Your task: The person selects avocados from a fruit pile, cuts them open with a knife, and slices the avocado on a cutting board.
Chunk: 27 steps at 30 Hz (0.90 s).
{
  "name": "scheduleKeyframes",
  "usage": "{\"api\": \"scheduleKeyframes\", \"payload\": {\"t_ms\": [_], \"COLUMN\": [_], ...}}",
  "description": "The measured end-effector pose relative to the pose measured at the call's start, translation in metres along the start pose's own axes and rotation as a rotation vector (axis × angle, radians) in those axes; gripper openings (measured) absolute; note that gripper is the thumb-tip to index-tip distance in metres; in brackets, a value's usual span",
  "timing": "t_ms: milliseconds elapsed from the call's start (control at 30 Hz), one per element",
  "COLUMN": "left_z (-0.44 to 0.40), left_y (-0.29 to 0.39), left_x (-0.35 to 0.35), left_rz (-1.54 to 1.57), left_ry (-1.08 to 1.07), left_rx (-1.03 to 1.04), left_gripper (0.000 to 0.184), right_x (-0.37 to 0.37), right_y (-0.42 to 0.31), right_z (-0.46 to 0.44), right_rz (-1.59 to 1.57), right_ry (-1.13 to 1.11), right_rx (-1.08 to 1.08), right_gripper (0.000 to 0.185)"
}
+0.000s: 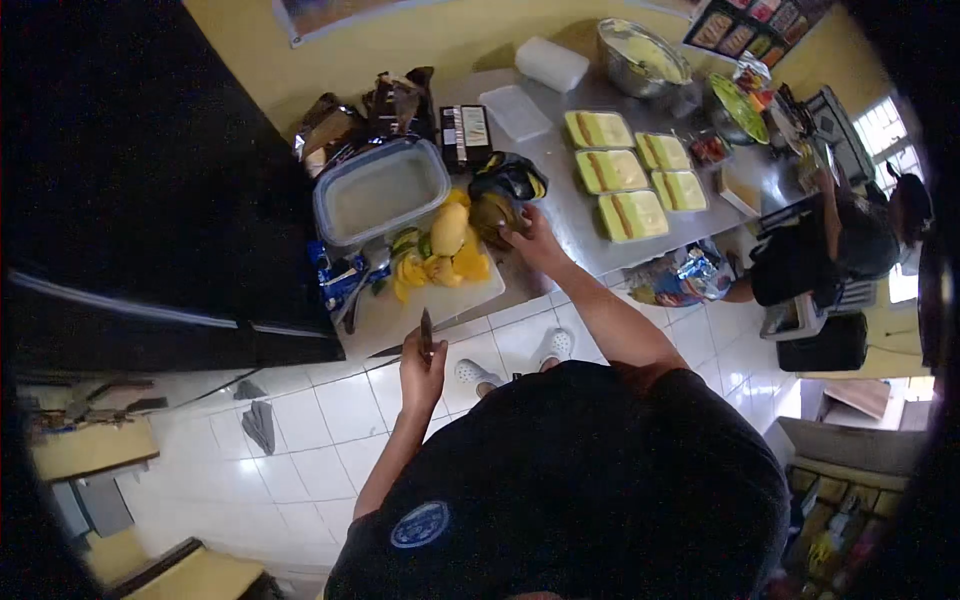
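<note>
My left hand (423, 368) is closed round a small knife (427, 330), whose blade points up beside the front edge of the white cutting board (465, 302). On that board lie a peeled yellow mango (450, 230), orange mango pieces (470, 262) and peels (408, 272). My right hand (535, 242) reaches to the right of the board, its fingers at a brownish-green item (495, 218), perhaps a mango in a bag; whether they grip it is unclear. A black and yellow plastic bag (510, 177) lies just behind it.
Behind the board stands a clear plastic tub (383, 192). Several filled containers (611, 172) sit to the right, with a metal bowl (643, 60) and a paper roll (552, 64) behind. A co-worker (835, 235) is at the table's right end.
</note>
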<state>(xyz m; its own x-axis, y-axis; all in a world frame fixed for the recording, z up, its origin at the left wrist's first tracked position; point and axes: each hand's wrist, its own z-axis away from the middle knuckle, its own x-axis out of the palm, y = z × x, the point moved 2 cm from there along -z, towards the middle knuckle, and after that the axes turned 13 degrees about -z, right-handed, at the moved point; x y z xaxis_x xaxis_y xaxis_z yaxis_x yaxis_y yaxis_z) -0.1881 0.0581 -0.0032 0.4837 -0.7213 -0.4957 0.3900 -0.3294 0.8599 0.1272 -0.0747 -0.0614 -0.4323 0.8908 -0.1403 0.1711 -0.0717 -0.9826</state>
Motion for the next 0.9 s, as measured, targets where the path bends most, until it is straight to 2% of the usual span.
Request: {"api": "scheduleKeyframes", "payload": {"t_ms": [33,100,133,167,200,233,300,333,367,400,433,467,500,533,600,667,733,767,800,833,867,900], "left_z": [0.000,-0.005,-0.007,-0.004,0.000,0.004,0.019,0.029,0.042,0.055,0.070,0.088,0.104,0.118,0.144,0.152,0.153,0.145,0.144,0.127,0.121,0.127], "left_y": [0.013,0.028,0.024,0.033,0.043,0.044,0.055,0.063,0.082,0.101,0.120,0.134,0.141,0.146,0.133,0.102,0.081,0.063,0.058,0.009,0.012,0.023], "left_x": [0.002,0.015,0.030,0.039,0.050,0.070,0.109,0.131,0.151,0.174,0.200,0.228,0.257,0.292,0.360,0.424,0.470,0.489,0.500,0.534,0.540,0.550], "left_rz": [-0.069,-0.196,-0.189,-0.299,-0.419,-0.377,-0.341,-0.349,-0.407,-0.409,-0.497,-0.587,-0.581,-0.578,-0.652,-0.756,-1.008,-1.122,-1.233,-1.300,-1.407,-1.379], "left_ry": [-0.020,-0.041,-0.024,-0.165,-0.301,-0.334,-0.438,-0.502,-0.506,-0.530,-0.638,-0.742,-0.787,-0.795,-0.906,-0.989,-1.013,-1.106,-1.077,-1.043,-1.263,-1.227], "left_rx": [0.051,0.227,0.298,0.187,0.085,0.174,0.292,0.322,0.469,0.509,0.521,0.531,0.555,0.593,0.621,0.653,0.625,0.521,0.492,0.552,0.909,0.920], "left_gripper": [0.031,0.031,0.030,0.030,0.030,0.031,0.033,0.033,0.034,0.034,0.033,0.032,0.033,0.033,0.036,0.039,0.038,0.040,0.039,0.036,0.033,0.031], "right_x": [-0.017,-0.046,-0.066,-0.087,-0.111,-0.138,-0.186,-0.213,-0.243,-0.270,-0.296,-0.321,-0.345,-0.373,-0.420,-0.466,-0.508,-0.527,-0.546,-0.562,-0.579,-0.597], "right_y": [-0.020,-0.062,-0.022,-0.018,-0.029,-0.046,-0.056,-0.050,-0.040,-0.035,-0.033,-0.042,-0.046,-0.041,-0.025,-0.064,-0.060,-0.069,-0.079,-0.090,-0.097,-0.102], "right_z": [0.020,0.059,0.076,0.102,0.122,0.144,0.203,0.231,0.260,0.289,0.320,0.353,0.385,0.418,0.488,0.546,0.606,0.633,0.656,0.674,0.690,0.702], "right_rz": [0.178,0.130,-0.037,-0.382,-0.132,0.110,-0.109,-0.105,-0.099,-0.094,-0.091,-0.103,-0.122,-0.117,-0.359,-0.412,-0.423,-0.428,-0.428,-0.509,-0.535,-0.522], "right_ry": [-0.067,-0.064,-0.097,-0.089,-0.051,-0.004,0.139,0.203,0.254,0.295,0.332,0.422,0.511,0.544,0.640,0.764,0.897,0.999,1.099,1.180,1.231,1.278], "right_rx": [0.137,0.278,0.207,-0.042,0.060,0.182,0.151,0.136,0.183,0.231,0.222,0.314,0.405,0.386,0.420,0.468,0.447,0.445,0.440,0.402,0.393,0.378], "right_gripper": [0.068,0.066,0.063,0.047,0.039,0.032,0.023,0.023,0.025,0.027,0.027,0.026,0.026,0.026,0.020,0.018,0.015,0.013,0.011,0.012,0.013,0.014]}}
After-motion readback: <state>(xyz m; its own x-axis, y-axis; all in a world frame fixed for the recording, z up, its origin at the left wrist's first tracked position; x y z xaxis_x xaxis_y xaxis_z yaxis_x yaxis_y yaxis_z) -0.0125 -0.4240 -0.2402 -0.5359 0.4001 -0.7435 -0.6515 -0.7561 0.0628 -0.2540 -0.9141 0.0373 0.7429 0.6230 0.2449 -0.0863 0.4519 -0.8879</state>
